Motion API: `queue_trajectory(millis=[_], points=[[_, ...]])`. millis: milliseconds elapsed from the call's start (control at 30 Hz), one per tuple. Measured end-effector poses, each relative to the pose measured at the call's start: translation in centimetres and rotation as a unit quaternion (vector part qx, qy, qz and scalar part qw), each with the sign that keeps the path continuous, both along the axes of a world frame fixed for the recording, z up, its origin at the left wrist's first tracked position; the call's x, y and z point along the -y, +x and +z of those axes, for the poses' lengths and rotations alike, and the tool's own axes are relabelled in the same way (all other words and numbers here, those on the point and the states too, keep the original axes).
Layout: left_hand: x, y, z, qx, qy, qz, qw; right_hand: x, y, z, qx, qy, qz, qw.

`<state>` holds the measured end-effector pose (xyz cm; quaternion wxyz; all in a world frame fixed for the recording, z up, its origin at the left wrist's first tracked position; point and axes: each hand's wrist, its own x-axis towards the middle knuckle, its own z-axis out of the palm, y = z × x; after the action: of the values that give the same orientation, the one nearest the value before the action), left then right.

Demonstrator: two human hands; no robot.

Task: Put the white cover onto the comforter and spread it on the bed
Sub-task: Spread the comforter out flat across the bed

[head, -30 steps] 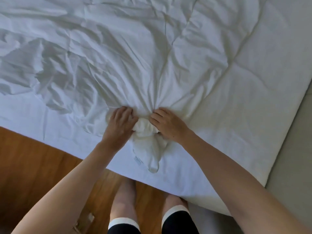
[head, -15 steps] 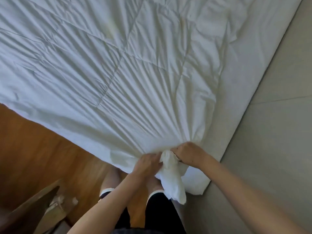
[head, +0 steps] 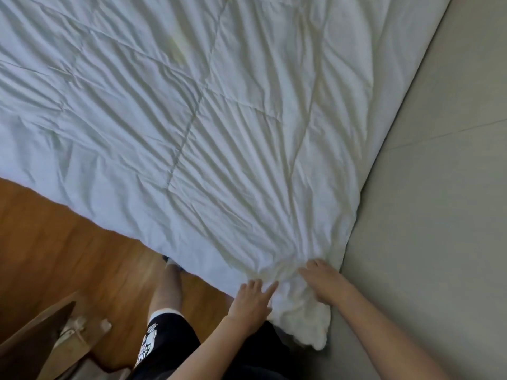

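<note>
Both our hands meet at the lower middle of the frame, on the bunched corner of the comforter [head: 214, 127]. Our left hand [head: 253, 298] lies on the fabric with its fingers fairly straight and spread, the fingertips touching the gathered folds; it presses rather than grasps, so we call it released. Our right hand [head: 322, 282] sits just to the right of it, palm down on the same bunch, fingers bent over the cloth; whether they truly pinch the fabric or only rest on it, we cannot tell. Between and below the two hands a crumpled white corner [head: 307, 322] hangs down toward the bottom of the frame, ending in a soft lump near the lower right of centre. From that corner long creases fan out upward and leftward across the white comforter, which fills the upper and middle parts of the frame and shows stitched quilting lines. We cannot tell from this view which layers are cover and which are filling. Along the right side of the frame runs a pale grey wall [head: 439, 215], with the comforter's edge lying against it. At the lower left we see a wooden floor [head: 68, 242], a piece of brown wooden furniture [head: 35, 349] in the corner, and our leg in dark shorts [head: 167, 344] with white print.
</note>
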<state>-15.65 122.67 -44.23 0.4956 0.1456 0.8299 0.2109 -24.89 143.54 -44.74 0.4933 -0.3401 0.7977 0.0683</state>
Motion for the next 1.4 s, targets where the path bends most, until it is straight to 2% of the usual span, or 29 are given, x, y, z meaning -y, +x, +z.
queue_trajectory(millis=[100,200,300,500,733,867,1033,1233,1400], points=[[1.3,-1.6,-1.1,-0.060,-0.043,-0.001,0.997,0.9,-0.8,-0.8,0.032,0.027,-0.045,0.998],[4.0,-4.5,-1.7,-0.129,-0.061,0.018,0.990,2.7,-2.2,-0.5,-0.012,0.000,-0.102,0.995],[6.6,-7.4,-2.4,-0.157,-0.105,0.025,0.982,4.4,-3.4,0.0,-0.065,-0.015,-0.140,0.988],[9.9,-10.7,-1.4,-0.194,-0.120,0.064,0.972,8.4,-3.2,1.1,-0.064,-0.001,-0.213,0.975],[14.2,-8.1,3.2,-0.131,-0.164,0.081,0.974,14.0,-0.7,4.2,-0.004,-0.008,-0.266,0.964],[17.0,-4.7,6.6,-0.077,-0.180,0.087,0.977,16.3,-0.2,7.3,-0.003,-0.021,-0.280,0.960],[20.7,-2.9,11.5,-0.035,-0.166,0.159,0.973,17.9,-0.6,11.0,-0.011,-0.001,-0.287,0.958],[29.0,-2.2,15.7,-0.056,-0.146,0.244,0.957,22.0,-1.2,13.7,-0.019,0.064,-0.253,0.965],[39.8,-0.4,17.2,-0.058,-0.147,0.287,0.945,31.7,-2.1,15.4,-0.017,0.081,-0.214,0.973]])
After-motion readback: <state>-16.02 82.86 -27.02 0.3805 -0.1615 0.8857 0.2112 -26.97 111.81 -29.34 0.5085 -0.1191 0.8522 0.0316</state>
